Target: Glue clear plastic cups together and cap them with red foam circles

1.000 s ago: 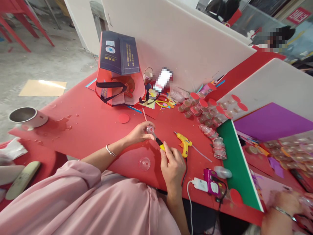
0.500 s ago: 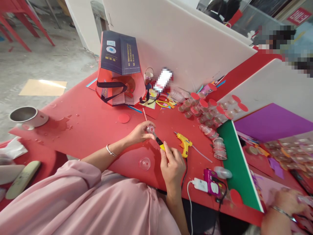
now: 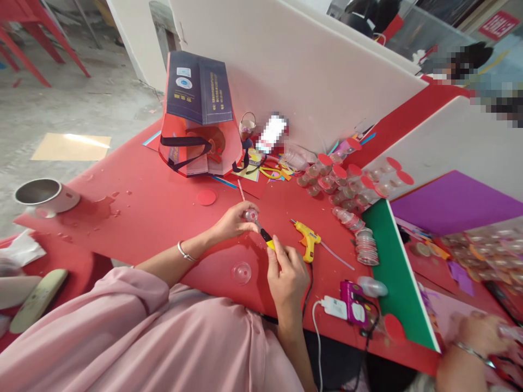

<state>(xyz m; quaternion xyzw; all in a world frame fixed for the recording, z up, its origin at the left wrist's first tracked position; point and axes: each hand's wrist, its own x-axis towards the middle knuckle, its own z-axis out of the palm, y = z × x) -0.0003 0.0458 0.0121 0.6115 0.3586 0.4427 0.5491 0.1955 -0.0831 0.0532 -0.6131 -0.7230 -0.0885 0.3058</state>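
Note:
My left hand (image 3: 233,221) is closed around a small clear plastic cup (image 3: 250,215) held just above the red table (image 3: 155,212). My right hand (image 3: 287,270) grips a yellow-and-black handled tool (image 3: 266,239), a small knife or cutter, whose tip touches the cup. A clear plastic lid or cup half (image 3: 241,273) lies on the table between my arms. A yellow glue gun (image 3: 308,238) rests just right of my right hand.
Many small clear cups with red lids (image 3: 347,182) crowd the far right, by white partitions (image 3: 310,71). A red bag (image 3: 196,117) stands at the back. A metal pot (image 3: 43,194) sits far left. Another person's hand (image 3: 476,340) works at bottom right beyond a green board (image 3: 394,272).

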